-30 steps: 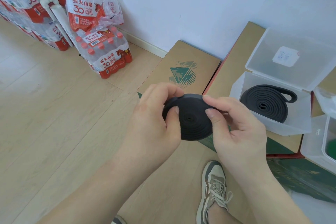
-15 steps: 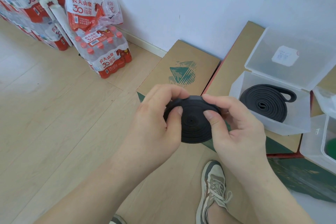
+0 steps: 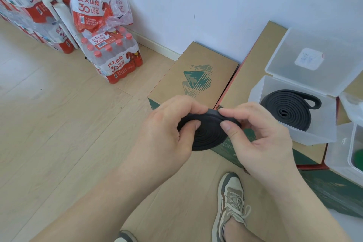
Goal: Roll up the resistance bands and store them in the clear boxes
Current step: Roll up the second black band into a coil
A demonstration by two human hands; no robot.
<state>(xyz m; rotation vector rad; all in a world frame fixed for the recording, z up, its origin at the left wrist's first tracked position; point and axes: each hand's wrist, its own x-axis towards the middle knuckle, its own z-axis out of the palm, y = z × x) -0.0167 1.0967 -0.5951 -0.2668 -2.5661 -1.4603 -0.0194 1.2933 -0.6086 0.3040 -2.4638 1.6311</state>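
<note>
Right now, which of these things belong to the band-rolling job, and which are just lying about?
Job: black band coil, gripped by left hand and right hand; rolled band inside the open clear box; second clear box.
Lying about: water bottle packs, cardboard cartons.

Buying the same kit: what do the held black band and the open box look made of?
Held band: probably rubber or latex, matte black; no shine, bends into tight coils.
Box: seemingly frosted translucent plastic; its stored band shows hazily through the wall.
</note>
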